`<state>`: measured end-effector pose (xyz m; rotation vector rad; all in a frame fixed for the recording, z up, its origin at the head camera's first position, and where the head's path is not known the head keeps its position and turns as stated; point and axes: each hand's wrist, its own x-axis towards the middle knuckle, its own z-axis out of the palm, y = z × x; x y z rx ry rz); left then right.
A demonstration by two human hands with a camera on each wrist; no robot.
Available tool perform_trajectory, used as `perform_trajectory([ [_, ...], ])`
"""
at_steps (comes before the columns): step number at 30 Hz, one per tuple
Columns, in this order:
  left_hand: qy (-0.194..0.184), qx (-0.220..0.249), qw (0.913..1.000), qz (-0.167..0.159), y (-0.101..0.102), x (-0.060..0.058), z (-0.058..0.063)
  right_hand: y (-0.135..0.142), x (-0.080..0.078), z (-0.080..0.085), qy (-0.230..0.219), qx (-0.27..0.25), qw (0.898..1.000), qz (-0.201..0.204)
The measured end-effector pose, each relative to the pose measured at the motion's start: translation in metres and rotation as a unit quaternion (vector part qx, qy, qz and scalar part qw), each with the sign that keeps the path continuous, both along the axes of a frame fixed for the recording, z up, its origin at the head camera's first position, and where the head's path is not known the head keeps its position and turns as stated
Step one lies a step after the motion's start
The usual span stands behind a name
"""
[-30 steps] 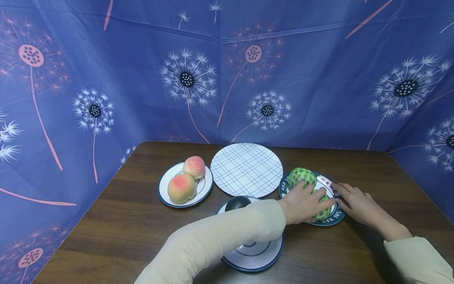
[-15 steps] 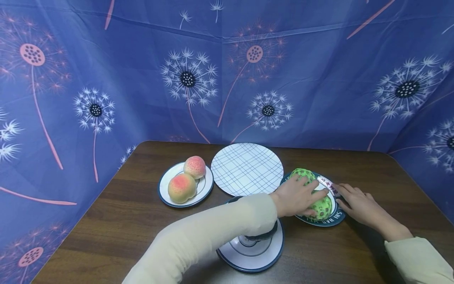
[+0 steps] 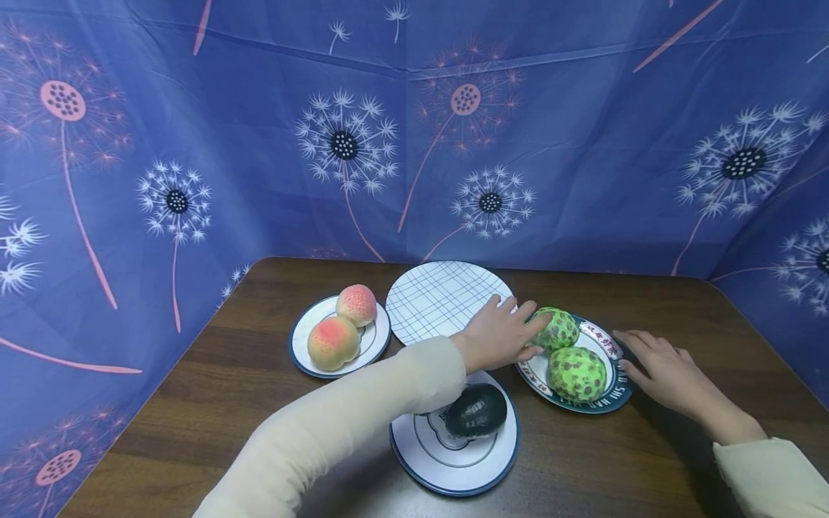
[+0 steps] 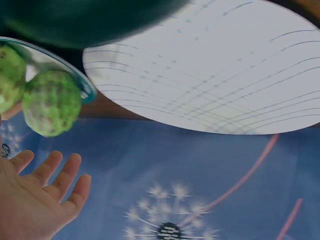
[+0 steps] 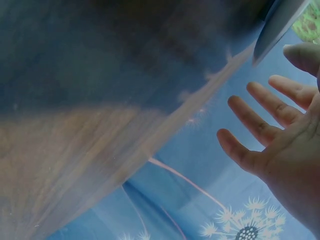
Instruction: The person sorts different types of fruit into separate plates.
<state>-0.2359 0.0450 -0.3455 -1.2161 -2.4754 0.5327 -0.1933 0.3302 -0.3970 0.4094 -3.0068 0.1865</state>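
Observation:
Two round green fruits with brown specks, a rear one (image 3: 557, 329) and a front one (image 3: 577, 374), sit on a teal-rimmed plate (image 3: 605, 404) at the right. My left hand (image 3: 497, 335) hovers at that plate's left side with fingers spread, its fingertips close to the rear green fruit; it holds nothing. At the plate's right rim is my right hand (image 3: 670, 380), its fingers extended and nothing in its grasp; whether it touches the rim I cannot tell. A dark glossy oval fruit (image 3: 476, 411) lies on the front plate (image 3: 463, 478), which my left sleeve partly covers.
A white plate with a blue grid (image 3: 440, 298) stands at the back middle. To its left, a blue-rimmed plate (image 3: 300, 345) bears two peaches (image 3: 333, 343). Blue dandelion cloth (image 3: 259, 129) hangs behind the wooden table (image 3: 214, 403).
My left hand has drawn off the green fruits and moved left, uncovering them. The sleeve's shift reveals the dark fruit on the front plate. My right hand stays at almost the same spot.

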Motion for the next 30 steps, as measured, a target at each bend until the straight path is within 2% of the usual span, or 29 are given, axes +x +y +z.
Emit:
perform_trajectory([
  [5,-0.027,0.035,0.9984,0.034,-0.024,-0.011,0.004,0.000,0.004,0.002,0.035,-0.017,0.999,0.007],
  [9,-0.044,0.052,0.9946,0.078,-0.051,-0.019,0.009,0.001,0.006,0.004,0.072,-0.027,0.997,0.012],
  [14,-0.055,0.077,0.9863,0.135,-0.088,-0.028,0.015,0.002,0.009,0.007,0.090,-0.033,0.995,0.008],
  [20,-0.066,0.103,0.9744,0.189,-0.133,-0.033,0.015,0.004,0.012,0.009,0.095,-0.037,0.995,-0.001],
  [26,-0.087,0.162,0.9536,0.238,-0.181,-0.033,0.016,0.006,0.016,0.010,0.095,-0.054,0.994,-0.007],
  [30,-0.094,0.179,0.9424,0.267,-0.211,-0.030,0.013,0.008,0.019,0.012,0.102,-0.064,0.993,-0.008],
])
